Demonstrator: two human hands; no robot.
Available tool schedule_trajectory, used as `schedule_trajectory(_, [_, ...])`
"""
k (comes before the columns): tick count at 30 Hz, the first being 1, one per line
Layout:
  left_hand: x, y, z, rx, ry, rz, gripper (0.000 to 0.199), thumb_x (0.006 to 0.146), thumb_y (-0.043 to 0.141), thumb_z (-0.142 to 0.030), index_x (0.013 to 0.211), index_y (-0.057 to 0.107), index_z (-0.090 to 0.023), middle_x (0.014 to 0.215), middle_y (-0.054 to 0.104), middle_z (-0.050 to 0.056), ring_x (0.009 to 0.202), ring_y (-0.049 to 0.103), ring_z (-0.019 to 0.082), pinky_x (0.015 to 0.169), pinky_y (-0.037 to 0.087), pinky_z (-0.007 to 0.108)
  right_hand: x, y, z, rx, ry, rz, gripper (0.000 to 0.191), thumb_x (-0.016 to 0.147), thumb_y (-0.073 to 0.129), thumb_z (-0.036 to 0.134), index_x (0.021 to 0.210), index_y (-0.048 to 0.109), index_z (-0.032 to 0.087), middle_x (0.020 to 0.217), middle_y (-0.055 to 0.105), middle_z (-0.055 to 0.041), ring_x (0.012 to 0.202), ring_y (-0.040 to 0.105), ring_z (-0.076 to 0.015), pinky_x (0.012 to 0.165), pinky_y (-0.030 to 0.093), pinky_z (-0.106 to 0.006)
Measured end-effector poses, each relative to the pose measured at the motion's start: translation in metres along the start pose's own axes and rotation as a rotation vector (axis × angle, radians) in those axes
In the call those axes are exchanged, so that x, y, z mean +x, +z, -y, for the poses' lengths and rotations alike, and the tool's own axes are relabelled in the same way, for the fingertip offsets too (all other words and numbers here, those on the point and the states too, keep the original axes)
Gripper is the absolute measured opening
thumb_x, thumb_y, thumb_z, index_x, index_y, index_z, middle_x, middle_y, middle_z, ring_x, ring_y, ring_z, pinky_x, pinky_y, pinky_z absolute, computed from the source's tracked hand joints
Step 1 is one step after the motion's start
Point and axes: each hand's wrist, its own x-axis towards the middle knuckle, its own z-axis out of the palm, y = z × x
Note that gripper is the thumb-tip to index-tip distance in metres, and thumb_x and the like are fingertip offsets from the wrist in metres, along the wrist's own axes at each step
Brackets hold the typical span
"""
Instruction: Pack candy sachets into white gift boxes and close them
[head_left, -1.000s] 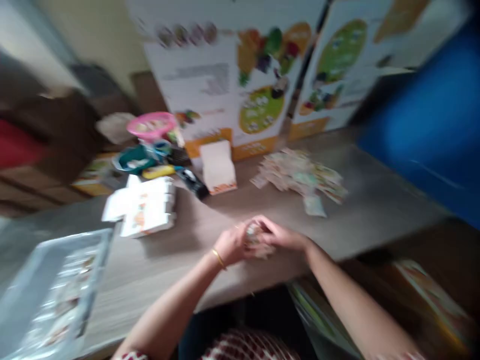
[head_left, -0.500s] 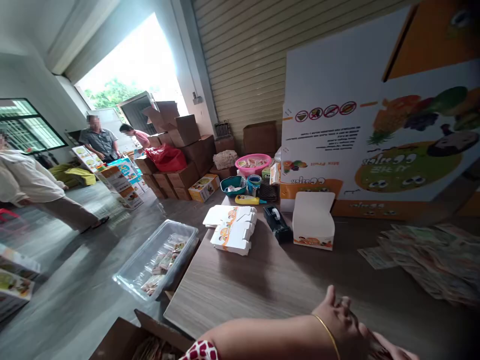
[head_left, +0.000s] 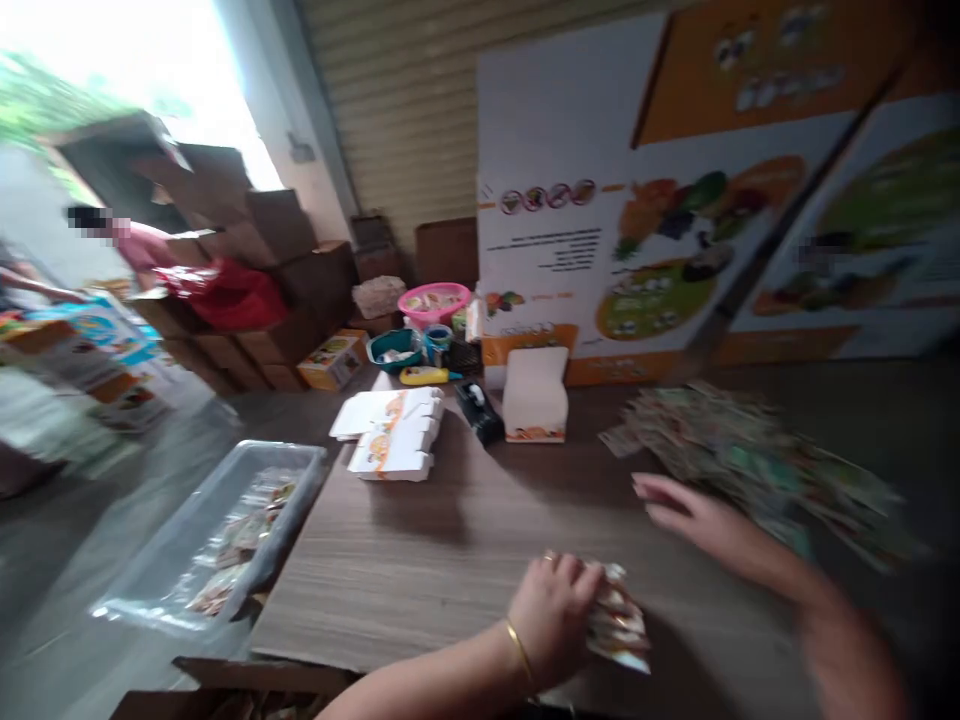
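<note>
My left hand (head_left: 551,612), with a gold bangle at the wrist, is closed around a bunch of small shiny packets (head_left: 621,625) over the near part of the table. Farther right, my right hand (head_left: 686,512) is stretched out with its fingers apart, a little blurred and holding nothing. It is beside the near left edge of a heap of flat printed packets (head_left: 720,430). An open white display box (head_left: 535,400) stands upright behind the hands. Left of it lie a black tape dispenser (head_left: 480,412) and a stack of flat white-and-orange cartons (head_left: 394,435).
A clear plastic bin (head_left: 169,545) with packets stands left of the table (head_left: 352,580). Large printed cartons (head_left: 547,130) rise along the back. A yellow bottle (head_left: 425,376), teal basket (head_left: 394,350) and pink basin (head_left: 433,302) are at the far end. A person in pink (head_left: 142,250) is beyond.
The view has swung right. My hands, together at the lower right before, are now apart: the left shows a bunch of packets, and the right has reached out toward the heap.
</note>
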Motion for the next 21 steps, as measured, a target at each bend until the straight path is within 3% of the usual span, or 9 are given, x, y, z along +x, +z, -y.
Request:
schedule_trajectory(2, [-0.009,-0.003,-0.004,-0.035,-0.054,-0.036,0.073,0.083,0.065,-0.070,0.139,0.052,-0.025,0.118,0.067,0.014,0.102,0.064,0.034,0.086,0.056,0.049,0.032,-0.008,0.015,-0.064,-0.059,-0.141,0.048,0.091,0.046,0.040,0.133,0.067,0.028,0.138,0.066,-0.0155,0.130,0.062,-0.0299,0.116,0.046,-0.046])
schedule_trajectory(5, [-0.017,-0.012,-0.001,-0.114,-0.098,-0.030,0.076,0.077,0.079,-0.053,0.142,0.050,-0.024,0.125,0.065,0.014,0.108,0.064,0.034,0.094,0.056,0.051,0.087,0.007,0.042,-0.338,-0.236,-0.223,0.055,0.090,0.047,0.015,0.144,0.059,0.016,0.159,0.047,-0.0168,0.148,0.042,-0.0292,0.126,0.032,-0.044])
schedule_trajectory(7, [-0.021,-0.022,0.005,-0.202,-0.147,-0.032,0.075,0.075,0.081,-0.042,0.141,0.049,-0.024,0.127,0.065,0.014,0.110,0.064,0.034,0.097,0.056,0.052,0.113,0.023,0.056,-0.501,-0.307,-0.257,0.056,0.091,0.045,0.006,0.145,0.058,0.014,0.167,0.035,-0.0151,0.155,0.028,-0.0342,0.127,0.025,-0.052])
schedule_trajectory(9, [-0.021,-0.038,0.015,-0.348,-0.211,-0.069,0.069,0.078,0.077,-0.035,0.139,0.048,-0.022,0.129,0.066,0.014,0.113,0.065,0.032,0.100,0.055,0.051,0.123,0.034,0.064,-0.606,-0.338,-0.235,0.042,0.093,0.047,0.005,0.130,0.067,0.011,0.167,0.034,-0.0164,0.156,0.022,-0.0386,0.126,0.021,-0.060])
schedule_trajectory(12, [-0.010,-0.073,0.032,-0.643,-0.246,-0.207,0.059,0.087,0.070,-0.036,0.139,0.047,-0.020,0.138,0.064,0.014,0.122,0.065,0.027,0.108,0.051,0.046,0.109,0.046,0.068,-0.690,-0.424,-0.211,0.028,0.097,0.047,0.009,0.107,0.073,0.011,0.155,0.050,-0.0188,0.156,0.023,-0.0375,0.126,0.014,-0.063])
schedule_trajectory(14, [0.007,-0.099,0.044,-0.729,-0.249,-0.334,0.055,0.090,0.068,-0.041,0.137,0.049,-0.018,0.141,0.062,0.014,0.126,0.062,0.025,0.113,0.046,0.044,0.087,0.056,0.070,-0.718,-0.496,-0.204,0.027,0.100,0.046,0.014,0.107,0.072,0.011,0.136,0.065,-0.0200,0.149,0.037,-0.0357,0.127,0.013,-0.063])
schedule_trajectory(17, [0.045,-0.131,0.059,-0.727,-0.297,-0.430,0.062,0.089,0.069,-0.048,0.138,0.048,-0.016,0.140,0.062,0.014,0.125,0.062,0.025,0.110,0.047,0.041,0.050,0.076,0.078,-0.739,-0.568,-0.150,0.027,0.102,0.048,0.020,0.109,0.071,0.009,0.105,0.073,-0.0170,0.117,0.061,-0.0331,0.124,0.021,-0.062])
schedule_trajectory(19, [0.072,-0.141,0.068,-0.658,-0.321,-0.372,0.062,0.090,0.067,-0.049,0.137,0.048,-0.013,0.134,0.065,0.015,0.120,0.064,0.025,0.103,0.051,0.039,0.031,0.089,0.082,-0.724,-0.614,-0.091,0.027,0.103,0.047,0.021,0.109,0.071,0.009,0.099,0.073,-0.0147,0.102,0.065,-0.0301,0.118,0.032,-0.058])
schedule_trajectory(21, [0.095,-0.141,0.075,-0.486,-0.334,-0.207,0.060,0.090,0.065,-0.048,0.135,0.048,-0.013,0.127,0.068,0.015,0.111,0.067,0.024,0.095,0.054,0.037,0.021,0.100,0.082,-0.672,-0.633,-0.058,0.027,0.102,0.048,0.019,0.114,0.070,0.010,0.101,0.074,-0.0143,0.099,0.066,-0.0292,0.110,0.041,-0.053])
